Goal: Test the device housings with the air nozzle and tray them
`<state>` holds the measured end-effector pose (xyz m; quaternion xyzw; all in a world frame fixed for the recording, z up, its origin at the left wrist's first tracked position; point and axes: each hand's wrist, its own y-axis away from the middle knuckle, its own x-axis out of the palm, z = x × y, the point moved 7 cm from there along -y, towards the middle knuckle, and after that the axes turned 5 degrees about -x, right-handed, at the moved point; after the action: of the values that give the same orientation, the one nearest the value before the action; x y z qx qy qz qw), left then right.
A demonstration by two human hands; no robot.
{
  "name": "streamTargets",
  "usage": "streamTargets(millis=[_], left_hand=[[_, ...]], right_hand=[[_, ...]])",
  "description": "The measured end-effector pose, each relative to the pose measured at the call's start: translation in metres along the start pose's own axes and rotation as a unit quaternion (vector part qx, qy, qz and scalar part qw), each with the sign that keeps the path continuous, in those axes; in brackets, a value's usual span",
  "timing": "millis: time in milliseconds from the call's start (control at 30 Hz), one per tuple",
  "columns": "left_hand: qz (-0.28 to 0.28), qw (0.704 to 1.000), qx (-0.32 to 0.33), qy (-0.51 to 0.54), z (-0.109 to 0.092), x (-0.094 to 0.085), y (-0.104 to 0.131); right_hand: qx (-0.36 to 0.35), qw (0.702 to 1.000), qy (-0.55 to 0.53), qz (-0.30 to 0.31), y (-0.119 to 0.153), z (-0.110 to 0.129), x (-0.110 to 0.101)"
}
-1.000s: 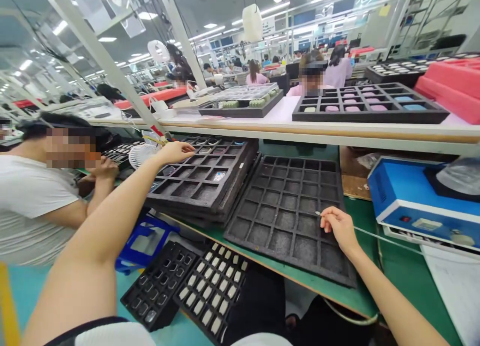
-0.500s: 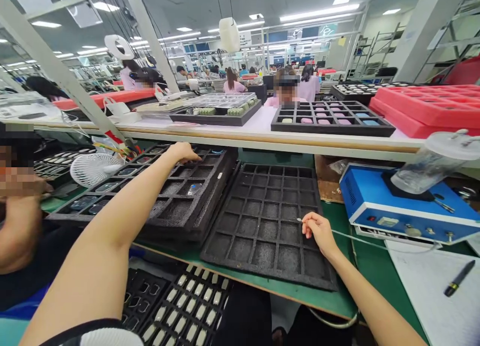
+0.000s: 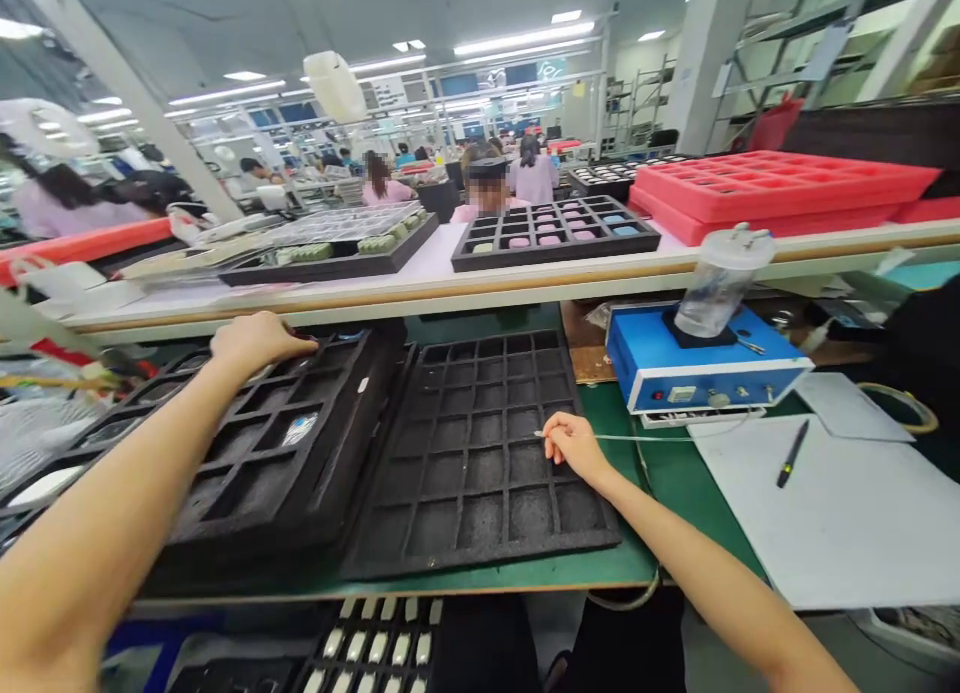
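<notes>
My left hand (image 3: 255, 345) is over the stack (image 3: 341, 448) of black trays, just below the front edge of the shelf (image 3: 510, 291), so it has little headroom in view. Its fingers curl down at a compartment; I cannot tell whether they pinch anything. A clear packet (image 3: 300, 429) lies in a nearer compartment.

My right hand (image 3: 574, 445) has thumb and fingers pressed together on the thin tube (image 3: 637, 438), its pale tip poking out left over the tray (image 3: 525, 555). That tray lies on the green bench (image 3: 600, 413), just beside the stack, its near rim close to the bench's front edge. Right of it, a strip of bench parts it from the blue box (image 3: 697, 368); the tube crosses that strip, passing in front of the box toward the paper (image 3: 832, 513).

My left forearm hides part of the stack, whose left side is hard to make out. The tube's far end is too faint to follow. Below the bench, a tray of pale pieces (image 3: 379, 645) is cut off by the frame.
</notes>
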<state>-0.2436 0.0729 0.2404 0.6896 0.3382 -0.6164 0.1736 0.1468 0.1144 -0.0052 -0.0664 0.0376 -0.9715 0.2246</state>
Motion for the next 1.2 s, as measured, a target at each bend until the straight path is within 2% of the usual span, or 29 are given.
streamTargets(millis=[67, 100, 133, 167, 233, 300, 333, 367, 433, 467, 533, 633, 733, 900, 1033, 1100, 1200], left_hand=[[0.006, 0.998, 0.022, 0.059, -0.019, -0.009, 0.033], [0.039, 0.989, 0.051, 0.136, -0.031, -0.010, 0.058], [0.094, 0.958, 0.092, 0.256, -0.045, -0.009, 0.088], [0.145, 0.919, 0.113, 0.349, -0.056, -0.005, 0.120], [0.267, 0.841, 0.188, 0.433, -0.081, 0.011, 0.188], [0.423, 0.721, 0.227, 0.500, -0.108, 0.042, 0.244], [0.489, 0.666, 0.221, 0.519, -0.119, 0.061, 0.261], [0.524, 0.623, 0.203, 0.543, -0.129, 0.081, 0.267], [0.544, 0.564, 0.163, 0.600, -0.147, 0.122, 0.254], [0.543, 0.539, 0.137, 0.629, -0.154, 0.143, 0.241], [0.521, 0.510, 0.060, 0.682, -0.161, 0.186, 0.213], [0.520, 0.494, 0.015, 0.697, -0.164, 0.229, 0.194], [0.527, 0.485, 0.003, 0.699, -0.158, 0.246, 0.197], [0.554, 0.491, 0.075, 0.668, -0.159, 0.241, 0.210], [0.575, 0.502, 0.062, 0.643, -0.162, 0.245, 0.218], [0.552, 0.526, 0.057, 0.645, -0.162, 0.245, 0.219], [0.460, 0.581, 0.087, 0.666, -0.160, 0.240, 0.217]], right_hand=[[-0.002, 1.000, 0.000, -0.002, -0.001, -0.001, 0.001], [-0.004, 1.000, 0.001, -0.003, -0.001, -0.001, 0.001], [-0.006, 1.000, 0.001, -0.004, -0.002, -0.001, 0.001], [-0.008, 1.000, 0.002, -0.004, -0.001, -0.002, 0.002], [-0.010, 1.000, 0.003, 0.001, -0.001, -0.002, 0.003], [-0.008, 1.000, 0.003, 0.007, 0.000, -0.002, 0.004], [-0.007, 1.000, 0.003, 0.009, 0.001, -0.002, 0.004], [-0.006, 1.000, 0.002, 0.010, 0.001, -0.001, 0.004], [-0.004, 1.000, 0.001, 0.009, 0.002, 0.001, 0.003], [-0.005, 1.000, 0.000, 0.007, 0.002, 0.002, 0.002], [-0.008, 1.000, -0.002, 0.002, 0.001, 0.004, 0.000], [-0.020, 1.000, -0.018, -0.011, 0.002, 0.008, -0.005], [-0.061, 0.998, -0.032, -0.012, 0.005, 0.015, -0.006], [-0.131, 0.991, -0.017, -0.001, 0.011, 0.025, -0.006], [-0.156, 0.987, -0.015, -0.021, 0.011, 0.029, -0.009], [-0.158, 0.987, -0.016, -0.025, 0.011, 0.029, -0.009], [-0.163, 0.986, -0.020, -0.024, 0.011, 0.031, -0.008]])
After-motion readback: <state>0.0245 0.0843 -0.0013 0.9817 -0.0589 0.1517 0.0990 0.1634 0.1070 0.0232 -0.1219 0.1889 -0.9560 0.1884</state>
